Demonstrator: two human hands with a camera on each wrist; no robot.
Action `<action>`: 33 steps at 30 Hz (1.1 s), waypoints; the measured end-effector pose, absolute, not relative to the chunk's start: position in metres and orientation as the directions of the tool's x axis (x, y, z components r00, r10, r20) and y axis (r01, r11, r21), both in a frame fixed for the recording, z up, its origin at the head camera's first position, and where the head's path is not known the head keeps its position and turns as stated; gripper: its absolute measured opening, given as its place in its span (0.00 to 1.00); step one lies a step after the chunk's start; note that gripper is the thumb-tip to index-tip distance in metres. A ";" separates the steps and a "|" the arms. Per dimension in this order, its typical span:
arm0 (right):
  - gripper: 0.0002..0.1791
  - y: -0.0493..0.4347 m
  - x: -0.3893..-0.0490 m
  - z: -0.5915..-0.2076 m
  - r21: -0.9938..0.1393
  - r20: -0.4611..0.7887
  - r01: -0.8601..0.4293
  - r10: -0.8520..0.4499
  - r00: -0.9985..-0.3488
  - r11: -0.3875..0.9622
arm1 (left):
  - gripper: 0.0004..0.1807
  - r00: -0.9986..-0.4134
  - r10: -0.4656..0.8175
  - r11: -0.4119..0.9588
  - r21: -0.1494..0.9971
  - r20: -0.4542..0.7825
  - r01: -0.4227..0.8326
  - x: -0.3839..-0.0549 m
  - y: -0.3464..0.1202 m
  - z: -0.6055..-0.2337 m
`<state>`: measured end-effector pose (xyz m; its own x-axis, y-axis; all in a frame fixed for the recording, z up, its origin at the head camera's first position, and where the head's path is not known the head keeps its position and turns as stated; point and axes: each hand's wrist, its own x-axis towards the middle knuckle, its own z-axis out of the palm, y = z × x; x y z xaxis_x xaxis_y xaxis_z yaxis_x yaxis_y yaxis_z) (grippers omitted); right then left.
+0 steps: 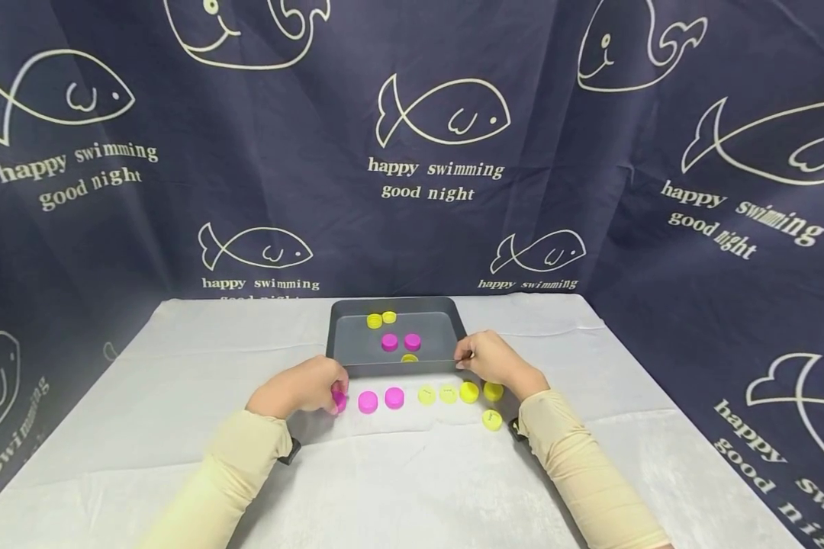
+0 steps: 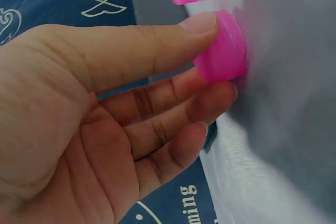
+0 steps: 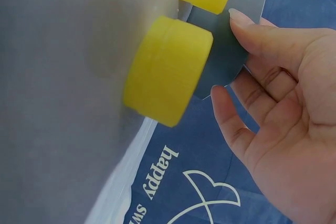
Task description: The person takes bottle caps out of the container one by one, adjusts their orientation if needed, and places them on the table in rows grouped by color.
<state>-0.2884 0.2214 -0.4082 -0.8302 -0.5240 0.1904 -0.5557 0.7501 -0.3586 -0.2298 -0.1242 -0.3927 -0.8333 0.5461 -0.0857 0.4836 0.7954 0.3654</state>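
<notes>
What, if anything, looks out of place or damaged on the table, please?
One yellow cap sits on the near side of the row formed by four other yellow caps outside the tray, breaking their line. Nothing visible looks spilled or damaged.

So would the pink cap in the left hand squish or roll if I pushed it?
The pink cap is probably stiff: its sides show no dent where the left hand pinches it. It's likely light, being small enough for a fingertip grip. Its round edge might roll if stood up.
</notes>
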 end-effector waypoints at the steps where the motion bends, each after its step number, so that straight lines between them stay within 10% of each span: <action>1: 0.03 0.221 -0.288 -0.408 -0.358 0.190 -0.556 -0.524 -0.830 0.750 | 0.12 -0.837 0.540 0.799 0.364 -0.088 0.478 -0.229 -0.124 -0.394; 33: 0.04 0.221 -0.286 -0.408 -0.358 0.206 -0.558 -0.520 -0.829 0.748 | 0.11 -0.806 0.555 0.676 0.454 0.204 0.580 -0.235 -0.141 -0.369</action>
